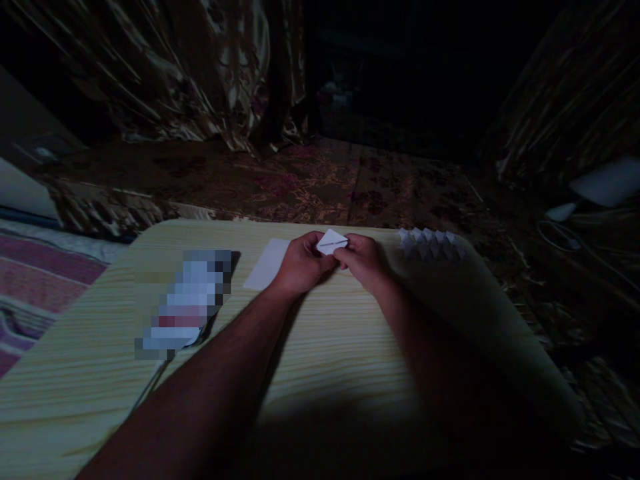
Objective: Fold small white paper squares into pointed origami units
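Between my two hands is a small piece of folded white paper, roughly diamond-shaped with a crease or slit across its middle. My left hand is closed on its left side, the thumb near the lower edge. On the right side my right hand pinches the same paper, thumb on its lower corner. Some fingertips are hidden behind the paper. Just left of my left hand a flat white sheet of paper lies on the table, partly behind that hand.
On the light wooden table, several folded white paper pieces stand in rows at the far right. A blurred-out device with a cable lies at left. A patterned cloth-covered ledge runs behind; a white lamp is at right.
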A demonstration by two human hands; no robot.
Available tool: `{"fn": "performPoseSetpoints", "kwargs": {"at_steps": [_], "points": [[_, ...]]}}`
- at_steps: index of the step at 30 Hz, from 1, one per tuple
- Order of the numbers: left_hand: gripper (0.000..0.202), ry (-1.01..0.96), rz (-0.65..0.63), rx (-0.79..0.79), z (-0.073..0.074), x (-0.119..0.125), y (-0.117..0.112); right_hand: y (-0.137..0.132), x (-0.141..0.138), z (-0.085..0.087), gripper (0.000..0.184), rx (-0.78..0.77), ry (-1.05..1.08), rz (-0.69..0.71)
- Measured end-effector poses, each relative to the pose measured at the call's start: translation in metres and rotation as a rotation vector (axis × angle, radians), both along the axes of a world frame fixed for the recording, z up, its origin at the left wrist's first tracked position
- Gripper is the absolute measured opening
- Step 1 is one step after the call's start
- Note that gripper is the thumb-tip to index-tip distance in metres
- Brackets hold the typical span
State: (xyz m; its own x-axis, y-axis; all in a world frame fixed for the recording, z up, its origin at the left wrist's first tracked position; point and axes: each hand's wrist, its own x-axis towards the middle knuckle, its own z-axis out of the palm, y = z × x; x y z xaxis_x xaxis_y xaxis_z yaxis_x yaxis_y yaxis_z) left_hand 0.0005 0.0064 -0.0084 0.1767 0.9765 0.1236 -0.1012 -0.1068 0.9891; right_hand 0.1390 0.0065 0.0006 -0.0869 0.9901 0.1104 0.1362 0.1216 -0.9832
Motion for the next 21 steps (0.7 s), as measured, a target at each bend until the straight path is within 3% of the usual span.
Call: {"fn": "performPoseSetpoints", "kwargs": {"at_steps": [7,13,21], "points": [[0.034,0.002,-0.015,0.001,0.0004,0.0004,-0.0005,-0.0009,-0.0020,0.0000,0.011,0.033,-0.034,-0.070],[0.038,-0.089,0.025,-0.035,0.0020,-0.0016,0.0011,-0.0017,0.0040,0.0016,0.010,-0.008,0.040,0.033],[0.038,-0.048,0.044,-0.048,0.0031,-0.0011,0.0001,0.0004,0.0044,-0.0017,0.006,-0.034,0.051,0.012]]}}
